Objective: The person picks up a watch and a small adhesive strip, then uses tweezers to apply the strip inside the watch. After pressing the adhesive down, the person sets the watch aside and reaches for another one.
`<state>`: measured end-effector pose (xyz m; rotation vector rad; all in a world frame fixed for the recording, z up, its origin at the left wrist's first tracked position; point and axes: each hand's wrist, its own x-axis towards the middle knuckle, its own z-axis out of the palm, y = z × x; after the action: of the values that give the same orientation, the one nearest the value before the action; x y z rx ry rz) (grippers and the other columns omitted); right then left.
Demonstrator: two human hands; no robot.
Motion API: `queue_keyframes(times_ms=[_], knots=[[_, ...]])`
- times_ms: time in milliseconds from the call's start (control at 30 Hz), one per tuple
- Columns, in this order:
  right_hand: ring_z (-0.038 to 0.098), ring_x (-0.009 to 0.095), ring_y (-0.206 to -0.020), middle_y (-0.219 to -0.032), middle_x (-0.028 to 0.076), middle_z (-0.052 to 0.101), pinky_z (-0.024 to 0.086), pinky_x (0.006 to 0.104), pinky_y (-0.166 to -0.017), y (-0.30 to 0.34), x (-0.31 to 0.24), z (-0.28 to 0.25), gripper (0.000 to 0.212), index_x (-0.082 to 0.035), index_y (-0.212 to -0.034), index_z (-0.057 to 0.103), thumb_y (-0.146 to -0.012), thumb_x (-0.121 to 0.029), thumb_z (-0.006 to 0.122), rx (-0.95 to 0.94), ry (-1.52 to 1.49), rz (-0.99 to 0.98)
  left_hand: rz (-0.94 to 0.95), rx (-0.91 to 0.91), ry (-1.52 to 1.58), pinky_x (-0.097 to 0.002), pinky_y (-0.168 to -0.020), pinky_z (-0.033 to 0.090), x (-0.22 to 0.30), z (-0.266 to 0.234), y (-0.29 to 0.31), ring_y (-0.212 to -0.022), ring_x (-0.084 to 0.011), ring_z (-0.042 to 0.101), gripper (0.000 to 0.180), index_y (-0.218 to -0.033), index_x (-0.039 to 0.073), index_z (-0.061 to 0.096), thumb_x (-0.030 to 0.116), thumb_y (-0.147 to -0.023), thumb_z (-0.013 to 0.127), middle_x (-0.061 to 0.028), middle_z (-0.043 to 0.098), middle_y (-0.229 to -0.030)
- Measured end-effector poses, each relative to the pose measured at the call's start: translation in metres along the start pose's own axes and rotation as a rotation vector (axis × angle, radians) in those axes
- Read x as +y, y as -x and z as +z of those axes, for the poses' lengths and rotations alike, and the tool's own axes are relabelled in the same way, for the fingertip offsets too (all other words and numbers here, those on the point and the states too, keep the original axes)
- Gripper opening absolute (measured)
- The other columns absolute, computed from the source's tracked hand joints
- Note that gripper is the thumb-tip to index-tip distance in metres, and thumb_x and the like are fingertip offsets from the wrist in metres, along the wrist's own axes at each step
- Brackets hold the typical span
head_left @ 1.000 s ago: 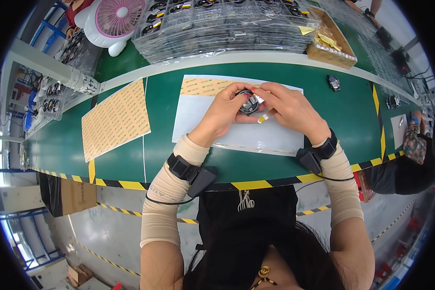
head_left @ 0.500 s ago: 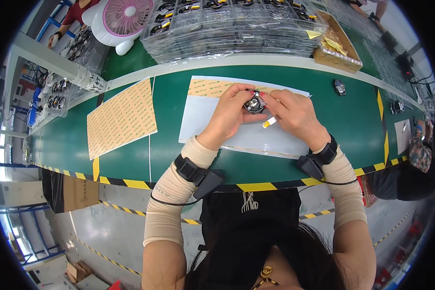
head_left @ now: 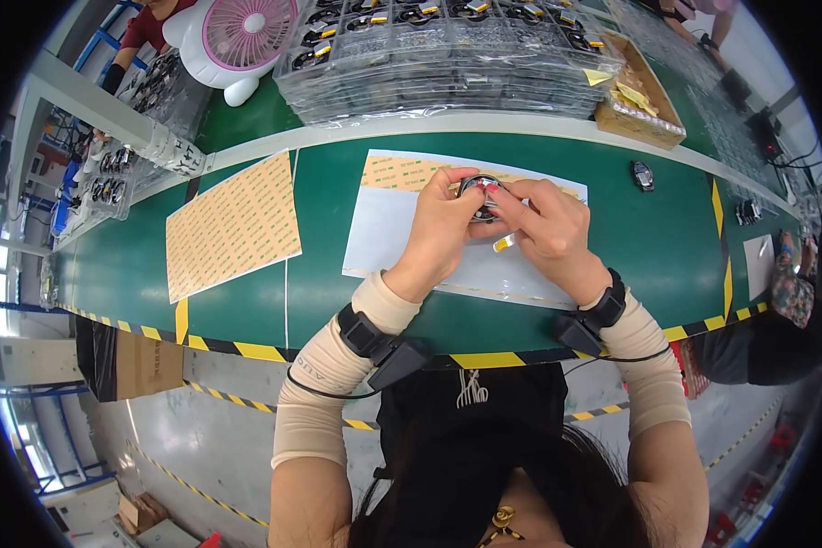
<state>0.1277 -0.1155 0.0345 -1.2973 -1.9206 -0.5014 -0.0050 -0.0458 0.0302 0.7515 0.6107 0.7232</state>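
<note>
A small round black watch case [head_left: 484,187] with shiny parts inside is held over the white sheet. My left hand [head_left: 437,224] grips its left side between thumb and fingers. My right hand [head_left: 553,224] is closed on the right side, its thumb and fingertips pressed into the face of the case; any tiny piece between them is hidden. A short white strip with a yellow end [head_left: 503,243] sticks out below the case, by the right fingers. Under both hands lies the white sheet [head_left: 384,228], its far part tan with rows of small green print.
Left on the green bench lies a tan adhesive sheet [head_left: 233,228]. Another watch case [head_left: 642,175] sits at the right. Stacked clear trays [head_left: 438,82], a cardboard box [head_left: 644,114] and a pink-and-white fan [head_left: 237,41] stand behind the raised ledge. A person's sleeve [head_left: 146,32] shows far left.
Both hands still hold the watch case, which has tilted a little. My right fingers have bent further over its face, and the yellow-ended strip has shifted slightly.
</note>
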Motion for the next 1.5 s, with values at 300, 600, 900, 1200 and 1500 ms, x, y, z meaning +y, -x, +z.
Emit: queue_keyframes(times_ms=[300,600,900,1200,1500], knots=[[0.052,0.014,-0.056,-0.09,0.005,0.056,0.043,0.025,-0.046,-0.002,-0.005,-0.005,0.03,-0.008,-0.093,0.065,-0.065,0.003,0.064,-0.086,-0.062,0.132,0.06,-0.198,0.078,-0.0322,-0.073,0.055,0.002,-0.008,0.003,-0.08,-0.0179,0.06,0.028,-0.111,-0.003,0.039,-0.002,-0.084,0.046,-0.013,0.055,-0.099],[0.044,0.004,-0.057,-0.091,0.001,0.054,0.037,0.0184,-0.05,-0.007,-0.001,-0.009,0.025,-0.002,-0.096,0.061,-0.072,0.0,0.066,-0.011,-0.94,0.895,0.061,-0.299,-0.091,-0.033,-0.083,0.05,0.007,-0.006,0.003,-0.094,-0.0183,0.057,0.03,-0.118,-0.002,0.04,0.008,-0.09,0.042,-0.0121,0.054,-0.108],[0.045,0.002,-0.064,-0.074,-0.001,0.053,0.038,0.017,-0.056,0.0,0.006,-0.018,0.02,0.001,-0.087,0.056,-0.072,-0.004,0.069,-0.216,-1.03,1.04,-0.019,-0.433,-0.02,-0.0326,-0.091,0.044,-0.002,-0.009,0.007,-0.104,-0.0199,0.053,0.045,-0.121,-0.004,0.044,0.033,-0.095,0.035,-0.0137,0.052,-0.114],[0.041,0.002,-0.063,-0.071,-0.004,0.05,0.036,0.0176,-0.055,0.0,0.012,-0.003,0.017,0.0,-0.079,0.053,-0.071,-0.002,0.068,-0.205,-0.926,0.892,0.055,-0.351,-0.134,-0.0323,-0.092,0.042,-0.008,-0.006,0.001,-0.103,-0.0169,0.052,0.04,-0.119,-0.002,0.048,0.029,-0.095,0.036,-0.0106,0.054,-0.111],[0.041,0.008,-0.062,-0.068,0.001,0.048,0.037,0.0231,-0.056,0.009,0.012,-0.01,0.016,0.0,-0.076,0.049,-0.071,-0.001,0.064,-0.183,-0.805,0.813,0.134,-0.376,-0.205,-0.034,-0.093,0.041,-0.02,0.001,0.006,-0.105,-0.0181,0.051,0.04,-0.12,-0.002,0.047,0.028,-0.095,0.037,-0.0107,0.052,-0.116]])
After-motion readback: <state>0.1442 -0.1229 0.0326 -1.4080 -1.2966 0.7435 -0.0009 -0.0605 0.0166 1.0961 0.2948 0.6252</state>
